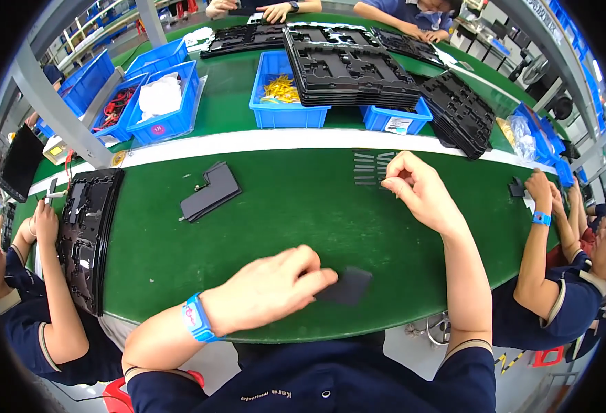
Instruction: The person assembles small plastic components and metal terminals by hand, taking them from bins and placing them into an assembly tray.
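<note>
Near the worktop's close edge: a dark pad lies on the green worktop, just right of the left hand's fingertips.
Left hand: palm down over the worktop, thumb reaching to the pad's left side; the other fingers are curled, blurred, the gap narrow. Whether they touch or grip the pad, I cannot tell.
Left wrist: a blue wristband.
Right hand: raised farther out, beside the strips; thumb and forefinger come close at the tips, narrow. Whether they meet or hold a strip, I cannot tell.
Strips: thin, grey, laid in two columns on the worktop, just left of and beyond the right fingers; the pad is well apart from them.
Pile: dark, notched pieces, stacked left of centre, apart from both hands.
Ledge: white, crossing beyond the strips and the pile.
Beyond the ledge: a blue bin of yellow parts, with a black tray stack tilted at its right.
Far left: more black trays, a co-worker's hand beside them.
Far right: another co-worker's arm, wearing a blue band.
</note>
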`<state>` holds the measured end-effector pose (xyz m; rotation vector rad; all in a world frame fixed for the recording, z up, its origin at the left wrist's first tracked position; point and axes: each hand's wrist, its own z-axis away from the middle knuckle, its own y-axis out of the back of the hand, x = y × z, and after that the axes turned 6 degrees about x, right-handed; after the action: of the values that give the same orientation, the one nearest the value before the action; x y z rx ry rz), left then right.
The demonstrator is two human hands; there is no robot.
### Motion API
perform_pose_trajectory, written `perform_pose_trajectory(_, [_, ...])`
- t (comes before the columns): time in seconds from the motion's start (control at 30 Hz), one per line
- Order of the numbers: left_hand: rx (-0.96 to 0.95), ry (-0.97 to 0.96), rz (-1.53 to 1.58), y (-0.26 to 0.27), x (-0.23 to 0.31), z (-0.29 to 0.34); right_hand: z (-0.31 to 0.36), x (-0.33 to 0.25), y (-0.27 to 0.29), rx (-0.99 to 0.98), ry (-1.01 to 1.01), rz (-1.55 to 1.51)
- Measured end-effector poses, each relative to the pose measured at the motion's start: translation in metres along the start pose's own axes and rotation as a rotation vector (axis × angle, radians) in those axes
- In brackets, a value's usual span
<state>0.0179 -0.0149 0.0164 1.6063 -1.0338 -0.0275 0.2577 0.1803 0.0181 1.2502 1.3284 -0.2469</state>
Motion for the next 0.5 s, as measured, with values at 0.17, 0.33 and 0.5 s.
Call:
perform_pose_trajectory(0.17, [0.121,0.177,-0.179,0.013,-0.016,0.001,0.003,-0.013,-0.027,-0.136,-0.166,-0.284])
perform_pose_trajectory(0.33, [0.147,0.134,-0.262,0.007,-0.022,0.001,0.008,-0.025,-0.041,-0.274,-0.262,-0.344])
perform_pose_trajectory(0.5, [0.130,0.112,-0.263,0.007,-0.021,0.000,0.011,-0.027,-0.053,-0.202,-0.018,-0.192])
